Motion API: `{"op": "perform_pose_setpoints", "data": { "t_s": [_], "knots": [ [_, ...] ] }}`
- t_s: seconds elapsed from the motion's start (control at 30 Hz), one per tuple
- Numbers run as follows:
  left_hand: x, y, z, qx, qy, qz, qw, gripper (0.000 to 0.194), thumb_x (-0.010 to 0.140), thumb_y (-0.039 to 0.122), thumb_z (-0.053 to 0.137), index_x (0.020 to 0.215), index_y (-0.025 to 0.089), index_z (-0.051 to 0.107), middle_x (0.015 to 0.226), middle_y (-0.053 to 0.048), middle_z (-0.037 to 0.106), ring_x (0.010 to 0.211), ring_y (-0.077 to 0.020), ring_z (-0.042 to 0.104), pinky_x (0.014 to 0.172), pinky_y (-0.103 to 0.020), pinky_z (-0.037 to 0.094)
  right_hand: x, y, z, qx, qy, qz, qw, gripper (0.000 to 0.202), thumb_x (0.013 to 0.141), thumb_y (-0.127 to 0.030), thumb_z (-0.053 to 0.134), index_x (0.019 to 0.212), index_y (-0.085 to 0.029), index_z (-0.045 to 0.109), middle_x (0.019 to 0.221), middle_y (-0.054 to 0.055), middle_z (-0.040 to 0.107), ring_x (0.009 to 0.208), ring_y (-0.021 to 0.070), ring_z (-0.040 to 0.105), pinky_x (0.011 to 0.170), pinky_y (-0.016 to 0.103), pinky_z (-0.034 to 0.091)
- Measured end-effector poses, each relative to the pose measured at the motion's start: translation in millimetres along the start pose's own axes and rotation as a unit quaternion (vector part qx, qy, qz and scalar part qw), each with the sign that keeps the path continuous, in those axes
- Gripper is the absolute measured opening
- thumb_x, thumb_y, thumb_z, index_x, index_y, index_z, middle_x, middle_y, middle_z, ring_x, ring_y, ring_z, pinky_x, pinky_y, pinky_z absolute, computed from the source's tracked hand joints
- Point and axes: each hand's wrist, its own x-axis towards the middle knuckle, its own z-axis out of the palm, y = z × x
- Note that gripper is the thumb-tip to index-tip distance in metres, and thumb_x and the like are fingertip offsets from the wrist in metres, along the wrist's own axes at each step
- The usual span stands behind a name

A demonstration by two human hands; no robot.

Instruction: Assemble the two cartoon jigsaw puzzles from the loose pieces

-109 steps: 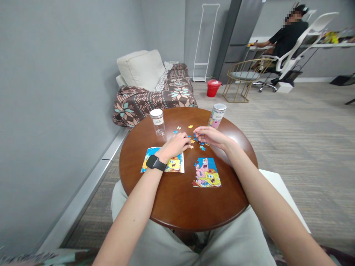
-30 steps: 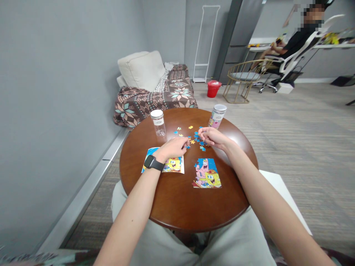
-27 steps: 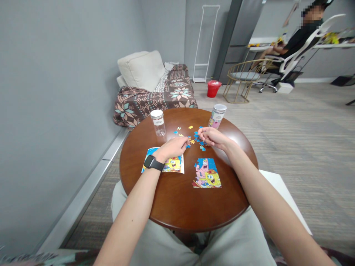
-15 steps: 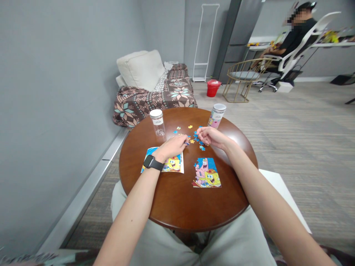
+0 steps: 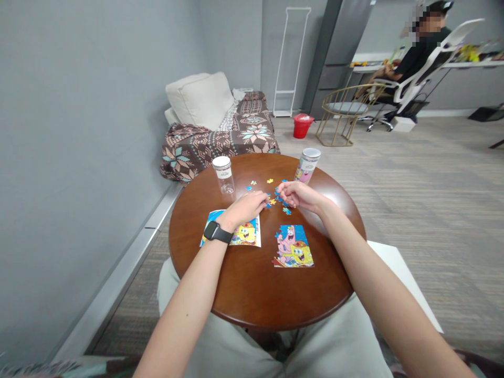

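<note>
On the round brown table, my left hand (image 5: 249, 205) is at the loose puzzle pieces (image 5: 273, 201), fingers bent together; whatever they pinch is too small to make out. My right hand (image 5: 296, 194) hovers by the blue pieces with curled fingers, its fingertips close together, and any piece between them is hidden. Nearer me lies a partly joined puzzle (image 5: 295, 247) with a pink and a yellow cartoon figure, its left edge uneven. A printed picture sheet (image 5: 252, 235) lies partly under my left hand and wrist.
A clear jar (image 5: 225, 176) with a white lid stands at the table's back left, and a second jar (image 5: 307, 165) at the back right. Beyond are a covered sofa (image 5: 220, 142), a red bin (image 5: 302, 126), a gold-framed chair (image 5: 346, 108) and a seated person (image 5: 419, 55).
The dark blue piece seen at my left fingertips before no longer shows there; a blue bit shows just beside them. My right hand has hardly moved.
</note>
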Motion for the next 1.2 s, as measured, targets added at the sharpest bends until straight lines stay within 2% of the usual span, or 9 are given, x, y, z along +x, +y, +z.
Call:
{"op": "perform_pose_setpoints", "data": {
  "t_s": [0.27, 0.47, 0.77, 0.87, 0.97, 1.07, 1.2],
  "knots": [
    [-1.1, -2.3, 0.0, -0.008, 0.016, 0.018, 1.000, 0.019, 0.088, 0.010, 0.039, 0.086, 0.018, 0.056, 0.091, -0.005, 0.058, 0.085, -0.0172, 0.054, 0.079, -0.030, 0.043, 0.0, 0.1, 0.6, -0.006, -0.002, 0.013, 1.000, 0.022, 0.058, -0.007, 0.051, 0.077, -0.015, 0.056, 0.054, -0.002, 0.058, 0.037, 0.0080, 0.046, 0.035, 0.019, 0.037],
    [-1.7, -1.4, -0.9, -0.017, 0.020, 0.023, 0.999, 0.017, 0.083, 0.008, 0.041, 0.080, 0.019, 0.054, 0.086, -0.003, 0.057, 0.081, -0.0163, 0.052, 0.075, -0.029, 0.041, -1.2, -1.4, 1.9, -0.007, -0.007, 0.014, 1.000, 0.019, 0.059, -0.007, 0.051, 0.076, -0.015, 0.056, 0.054, -0.002, 0.058, 0.037, 0.0075, 0.045, 0.034, 0.018, 0.037],
    [-1.5, -0.1, 0.3, -0.010, 0.016, 0.014, 1.000, 0.011, 0.087, 0.019, 0.047, 0.078, 0.020, 0.053, 0.076, -0.001, 0.058, 0.071, -0.0158, 0.051, 0.068, -0.029, 0.037, -0.8, -0.5, 1.7, -0.002, -0.010, 0.013, 1.000, 0.016, 0.064, -0.007, 0.052, 0.077, -0.015, 0.057, 0.056, -0.001, 0.059, 0.038, 0.0078, 0.047, 0.035, 0.018, 0.040],
    [-1.8, 0.9, -0.5, -0.010, 0.014, 0.011, 1.000, 0.014, 0.089, 0.025, 0.049, 0.076, 0.019, 0.051, 0.074, 0.000, 0.056, 0.070, -0.0156, 0.051, 0.066, -0.029, 0.036, -1.0, 0.0, 1.0, -0.004, -0.011, 0.016, 1.000, 0.013, 0.067, -0.009, 0.057, 0.078, -0.015, 0.059, 0.063, 0.000, 0.062, 0.045, 0.0085, 0.053, 0.037, 0.018, 0.043],
    [-1.9, 1.6, -1.4, -0.007, 0.021, 0.017, 1.000, 0.015, 0.091, 0.024, 0.048, 0.077, 0.019, 0.051, 0.077, -0.001, 0.057, 0.074, -0.0163, 0.052, 0.069, -0.029, 0.037, -3.3, 0.0, 1.7, -0.038, -0.022, 0.003, 0.999, 0.013, 0.070, -0.013, 0.065, 0.083, -0.015, 0.063, 0.076, 0.003, 0.066, 0.061, 0.0106, 0.062, 0.043, 0.016, 0.047],
    [-1.6, 0.9, -1.5, -0.002, 0.032, 0.020, 0.999, 0.013, 0.093, 0.023, 0.047, 0.081, 0.019, 0.052, 0.083, -0.002, 0.058, 0.079, -0.0171, 0.053, 0.072, -0.029, 0.038, -5.9, 0.2, 3.1, -0.089, -0.051, -0.012, 0.995, 0.022, 0.069, -0.016, 0.072, 0.090, -0.016, 0.065, 0.081, 0.003, 0.067, 0.073, 0.0123, 0.064, 0.048, 0.015, 0.050],
    [-0.9, -0.4, -0.8, 0.008, 0.039, 0.023, 0.999, 0.014, 0.094, 0.026, 0.046, 0.087, 0.018, 0.054, 0.089, -0.004, 0.059, 0.084, -0.0178, 0.055, 0.074, -0.029, 0.040, -6.9, 2.0, 3.9, -0.114, -0.100, -0.016, 0.988, 0.027, 0.070, -0.020, 0.075, 0.095, -0.017, 0.066, 0.087, 0.003, 0.069, 0.078, 0.0126, 0.066, 0.055, 0.017, 0.051]
  ]
}}
